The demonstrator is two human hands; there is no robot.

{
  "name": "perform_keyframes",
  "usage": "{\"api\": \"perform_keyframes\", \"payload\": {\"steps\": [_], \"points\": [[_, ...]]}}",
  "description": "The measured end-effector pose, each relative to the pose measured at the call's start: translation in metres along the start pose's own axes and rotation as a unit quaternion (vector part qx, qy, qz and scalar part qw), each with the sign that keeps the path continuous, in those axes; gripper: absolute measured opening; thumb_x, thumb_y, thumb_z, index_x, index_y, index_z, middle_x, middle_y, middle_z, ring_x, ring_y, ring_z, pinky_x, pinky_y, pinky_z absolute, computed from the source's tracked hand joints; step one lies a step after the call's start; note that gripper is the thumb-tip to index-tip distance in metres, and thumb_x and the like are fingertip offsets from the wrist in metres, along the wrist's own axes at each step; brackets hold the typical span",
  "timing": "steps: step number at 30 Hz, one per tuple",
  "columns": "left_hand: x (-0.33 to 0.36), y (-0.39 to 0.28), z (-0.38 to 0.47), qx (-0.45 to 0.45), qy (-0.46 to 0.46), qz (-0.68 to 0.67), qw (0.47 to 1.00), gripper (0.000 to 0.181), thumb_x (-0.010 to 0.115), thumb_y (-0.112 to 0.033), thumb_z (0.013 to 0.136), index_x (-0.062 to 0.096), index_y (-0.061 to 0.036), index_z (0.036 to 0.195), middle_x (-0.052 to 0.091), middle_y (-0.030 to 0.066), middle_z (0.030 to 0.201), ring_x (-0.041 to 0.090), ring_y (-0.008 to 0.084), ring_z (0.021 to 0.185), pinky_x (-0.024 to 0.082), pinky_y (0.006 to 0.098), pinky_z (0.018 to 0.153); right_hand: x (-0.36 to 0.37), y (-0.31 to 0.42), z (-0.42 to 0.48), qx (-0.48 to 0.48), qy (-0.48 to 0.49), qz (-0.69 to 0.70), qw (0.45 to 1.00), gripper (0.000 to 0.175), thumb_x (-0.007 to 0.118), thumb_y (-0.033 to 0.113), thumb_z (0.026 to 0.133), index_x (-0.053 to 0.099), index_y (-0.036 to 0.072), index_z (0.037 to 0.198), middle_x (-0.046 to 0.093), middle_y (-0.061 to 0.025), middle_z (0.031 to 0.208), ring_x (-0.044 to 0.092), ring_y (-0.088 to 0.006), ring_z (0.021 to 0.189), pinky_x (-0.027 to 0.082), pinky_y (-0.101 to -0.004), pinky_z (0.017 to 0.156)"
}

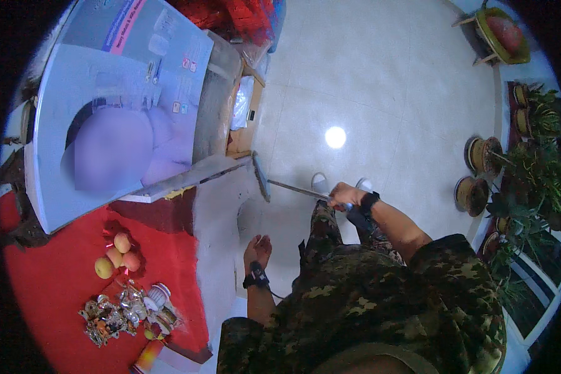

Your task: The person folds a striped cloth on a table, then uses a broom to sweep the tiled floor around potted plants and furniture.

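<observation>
My right hand (342, 195) is closed around the handle end of a metal pole (299, 189). A narrow flat head, like that of a squeegee or floor wiper (261, 177), sits crosswise at the pole's far end, beside the corner of a pale cabinet or counter. My left hand (258, 251) is held low at my left side, palm partly up and fingers loosely curled, with nothing in it. Both wrists wear dark straps. A pale stone-like surface (219, 224) lies to the left of my left hand.
At left, a large printed box (177, 135) stands by a red cloth (56, 290) bearing peaches (122, 243), shiny wrapped items (117, 311) and a white container (158, 297). A wooden drawer (248, 135) borders the tiled floor (346, 93). Potted plants (484, 154) and a green chair (512, 46) stand right.
</observation>
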State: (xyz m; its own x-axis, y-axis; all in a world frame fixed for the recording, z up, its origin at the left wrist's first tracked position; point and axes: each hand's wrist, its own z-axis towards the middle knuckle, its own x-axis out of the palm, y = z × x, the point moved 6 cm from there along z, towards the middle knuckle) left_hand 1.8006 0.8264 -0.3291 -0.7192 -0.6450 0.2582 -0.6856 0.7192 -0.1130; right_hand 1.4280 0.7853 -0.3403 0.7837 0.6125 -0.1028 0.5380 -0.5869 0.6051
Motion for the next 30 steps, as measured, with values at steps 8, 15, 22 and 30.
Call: {"api": "perform_keyframes", "payload": {"steps": [8,15,22,30], "points": [[0.020,0.010,-0.031,0.045,-0.023,-0.030,0.998,0.012,0.052,-0.013,0.090,0.057,-0.0032,0.094,0.064,0.0132,0.088,0.063,0.0259,0.083,0.054,0.0353,0.073,-0.164,-0.019,0.009,-0.002,-0.055,0.030,0.998,0.014,0.064,0.009,0.070,0.065,-0.004,0.076,0.061,-0.0071,0.063,0.055,-0.0124,0.049,0.046,-0.0287,0.045],[0.079,0.040,-0.047,0.038,-0.029,-0.003,0.999,0.012,0.057,-0.014,0.086,0.057,-0.0030,0.090,0.063,0.0148,0.093,0.061,0.0256,0.086,0.053,0.0360,0.074,-0.316,-0.081,-0.039,0.035,-0.197,-0.040,0.979,0.010,0.060,0.003,0.071,0.058,-0.005,0.064,0.055,-0.0071,0.052,0.055,-0.0160,0.043,0.043,-0.0310,0.039],[0.197,0.079,-0.025,0.030,-0.006,0.088,0.996,0.016,0.059,-0.016,0.086,0.054,-0.0046,0.095,0.061,0.0136,0.098,0.059,0.0252,0.088,0.050,0.0356,0.077,-0.318,-0.162,-0.147,0.047,-0.197,0.160,0.966,0.020,0.060,0.000,0.073,0.061,-0.010,0.090,0.055,-0.0095,0.054,0.053,-0.0167,0.042,0.041,-0.0316,0.039],[0.377,0.113,0.003,0.050,0.065,0.276,0.958,0.020,0.054,-0.020,0.089,0.054,-0.0045,0.102,0.063,0.0130,0.096,0.061,0.0234,0.090,0.049,0.0341,0.078,-0.311,-0.256,-0.233,0.153,-0.141,0.165,0.964,0.050,0.066,0.001,0.071,0.056,0.000,0.120,0.057,-0.0103,0.059,0.052,-0.0158,0.045,0.041,-0.0309,0.040]]}}
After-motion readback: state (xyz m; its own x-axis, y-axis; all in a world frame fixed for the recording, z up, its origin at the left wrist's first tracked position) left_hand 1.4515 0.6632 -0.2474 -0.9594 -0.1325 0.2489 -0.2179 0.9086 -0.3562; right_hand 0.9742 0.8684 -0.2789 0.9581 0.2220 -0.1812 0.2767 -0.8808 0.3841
